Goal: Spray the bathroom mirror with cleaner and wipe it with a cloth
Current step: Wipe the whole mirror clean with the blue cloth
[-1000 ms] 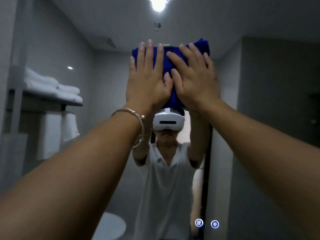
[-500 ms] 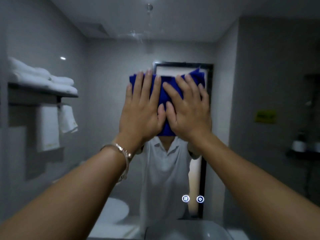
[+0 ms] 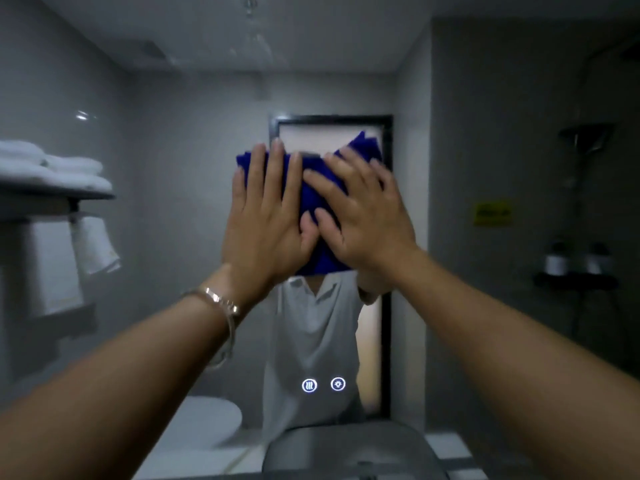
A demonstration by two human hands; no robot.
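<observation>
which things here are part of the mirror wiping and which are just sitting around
In use:
blue cloth, pressed flat on the glass
left hand and right hand, both spread on the cloth
mirror

Just there (seen in the reflection):
folded white towels on the shelf
hanging towels
toilet
yellow sign
two lit touch icons on the mirror

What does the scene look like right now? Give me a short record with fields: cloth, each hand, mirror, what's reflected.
cloth: blue cloth, bunched, flat against the mirror
left hand: left hand open, palm pressing on the cloth, bracelet on the wrist
right hand: right hand open, palm pressing on the cloth, thumb beside the left thumb
mirror: mirror fills the view; two lit touch icons low on the glass
reflected: white towels on a shelf at left, doorway behind the person
spray bottle: not in view
</observation>
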